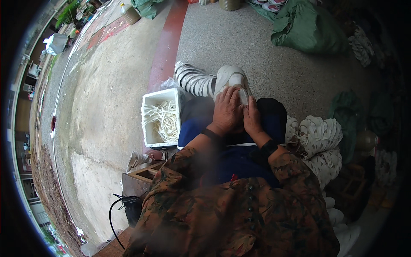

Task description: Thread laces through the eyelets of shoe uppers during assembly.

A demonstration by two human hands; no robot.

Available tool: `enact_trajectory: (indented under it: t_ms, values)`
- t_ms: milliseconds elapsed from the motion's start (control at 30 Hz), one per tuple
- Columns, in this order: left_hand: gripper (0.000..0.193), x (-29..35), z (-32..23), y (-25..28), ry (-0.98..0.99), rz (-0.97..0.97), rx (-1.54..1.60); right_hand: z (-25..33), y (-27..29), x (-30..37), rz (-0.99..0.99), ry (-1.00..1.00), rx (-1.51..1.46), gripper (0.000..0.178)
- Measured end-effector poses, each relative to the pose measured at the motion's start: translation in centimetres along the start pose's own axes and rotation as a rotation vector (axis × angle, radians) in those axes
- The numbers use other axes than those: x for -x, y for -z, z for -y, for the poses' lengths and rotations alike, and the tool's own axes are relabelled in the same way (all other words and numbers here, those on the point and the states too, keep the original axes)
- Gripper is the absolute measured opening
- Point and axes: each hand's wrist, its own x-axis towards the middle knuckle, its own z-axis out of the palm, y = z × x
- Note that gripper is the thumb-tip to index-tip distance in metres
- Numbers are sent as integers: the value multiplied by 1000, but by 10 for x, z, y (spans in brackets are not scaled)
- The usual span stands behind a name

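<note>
White shoe (225, 76), far side of the lap (242, 165); left hand (227, 109) over it, right hand (252, 118) at its right, grips unclear; uneven pressure could tip it.

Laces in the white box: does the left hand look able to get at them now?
Likely yes: the white box stands open beside the left leg, laces uncovered, though the left hand is on the shoe.

A green sack (308, 32) rests on the speckled floor (209, 38), upper right. A red band (169, 40) divides this floor from the concrete paving (115, 77). Upper left: a yellow-capped plastic jug (130, 15), near a green plant (68, 15). Lower left: a black cable (110, 214) curves beside a wooden compartment box (138, 182).
</note>
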Motion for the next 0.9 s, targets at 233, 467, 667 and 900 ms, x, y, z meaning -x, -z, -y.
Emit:
enact_trajectory:
  t_ms: [233,467,667,900]
  values:
    - [53,10,8,-6,35,-32,67,0,7,-3,89,-29,9,53]
    - [30,22,54,32,508,-3,1042,31,58,-24,239,-55,218,36]
    - [41,97,231,54,1066,-346,762,-20,85,-22,87,-129,367,35]
    - [69,169,301,15,1106,73,243,-31,77,-32,131,-231,358,37]
